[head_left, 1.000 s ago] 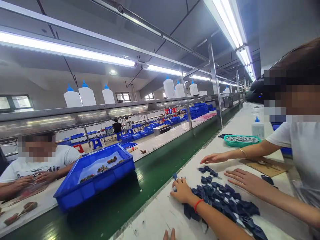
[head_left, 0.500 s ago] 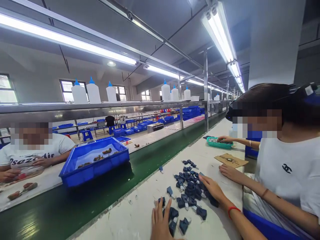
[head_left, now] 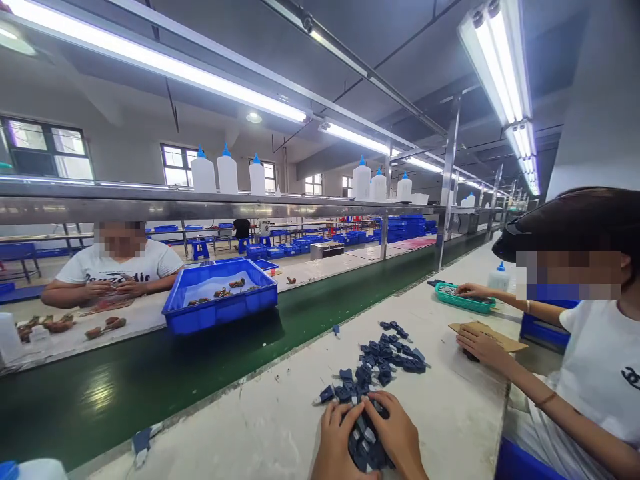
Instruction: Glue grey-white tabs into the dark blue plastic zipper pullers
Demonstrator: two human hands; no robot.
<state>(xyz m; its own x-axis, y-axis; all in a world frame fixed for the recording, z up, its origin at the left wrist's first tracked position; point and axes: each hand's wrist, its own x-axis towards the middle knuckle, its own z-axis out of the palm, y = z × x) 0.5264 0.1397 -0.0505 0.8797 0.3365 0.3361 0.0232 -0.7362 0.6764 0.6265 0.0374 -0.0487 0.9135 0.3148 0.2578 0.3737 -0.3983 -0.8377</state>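
A spread of small dark blue bow-shaped pieces point(head_left: 385, 360) lies on the white worktable point(head_left: 260, 433). At the bottom edge, my left hand point(head_left: 336, 443) and my right hand point(head_left: 397, 437) are cupped together around a clump of these pieces point(head_left: 364, 441), fingers curled over them. More pieces trail away from my hands toward the far right. One loose piece point(head_left: 336, 329) sits near the table's edge by the belt.
A green conveyor belt point(head_left: 150, 393) runs left of the table, with a blue bin point(head_left: 220, 310) beyond it. A co-worker at my right has one hand in a teal tray point(head_left: 463, 301) and one on brown cardboard point(head_left: 487, 335). Another person sits across the belt. White glue bottles point(head_left: 227, 170) line the shelf.
Both my hands have pulled back toward me and closed together around a clump of blue pieces. The view has swung left. The co-worker's hand stays at the teal tray.
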